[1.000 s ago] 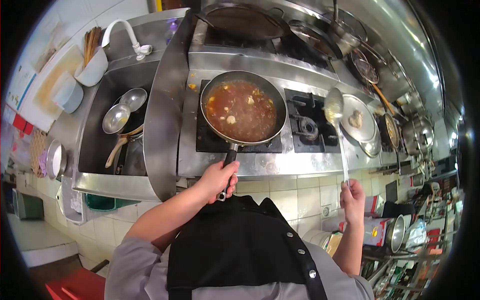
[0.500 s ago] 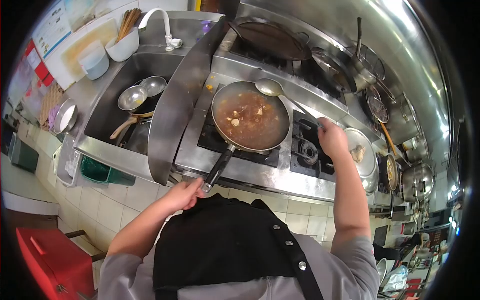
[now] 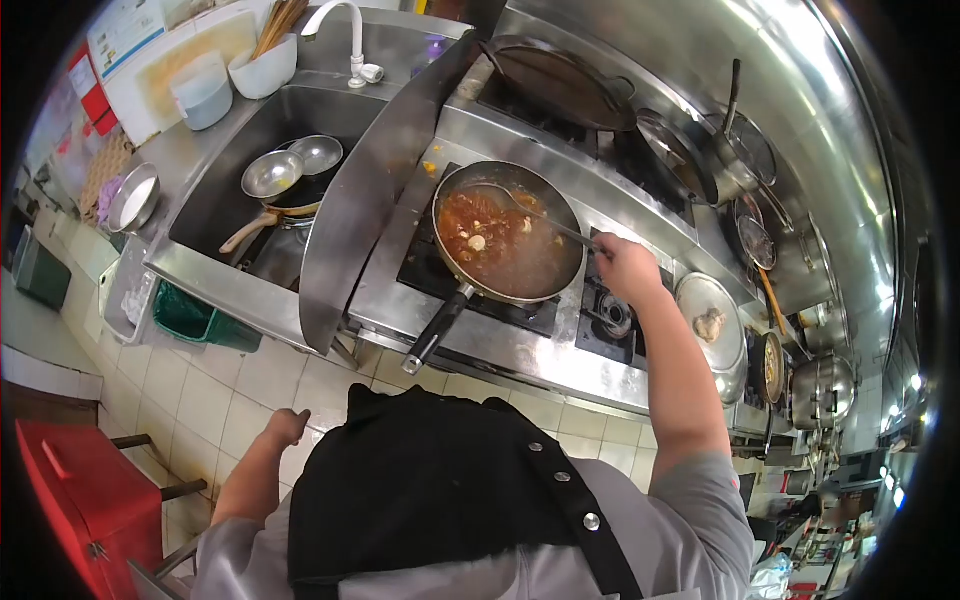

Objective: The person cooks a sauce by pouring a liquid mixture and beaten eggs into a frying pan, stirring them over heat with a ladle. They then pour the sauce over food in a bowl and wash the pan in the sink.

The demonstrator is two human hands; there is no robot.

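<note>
A dark-rimmed frying pan (image 3: 512, 297) of steaming red-brown sauce with pale pieces sits on the left burner. My right hand (image 3: 627, 266) is closed round the handle of a metal ladle (image 3: 556, 227), whose bowl dips into the sauce at the pan's upper left. The pan's black handle (image 3: 440, 325) points down and left, with no hand on it. Lower down at the left, my left hand (image 3: 288, 427) hangs beside my apron, away from the pan, its fingers curled together. Whether anything small is inside those fingers is hidden.
Left of a metal divider (image 3: 372, 170) is a sink (image 3: 197, 240) with ladles and a pan in it. Behind the stove stand a large wok (image 3: 560, 85) and other pans. A round lid (image 3: 709, 310) lies at the right. A red box (image 3: 85, 490) stands lower left.
The ladle has moved from above the pan's far rim down into the sauce. My left hand, first on the pan handle, has let go and moved down and left. The view has shifted.
</note>
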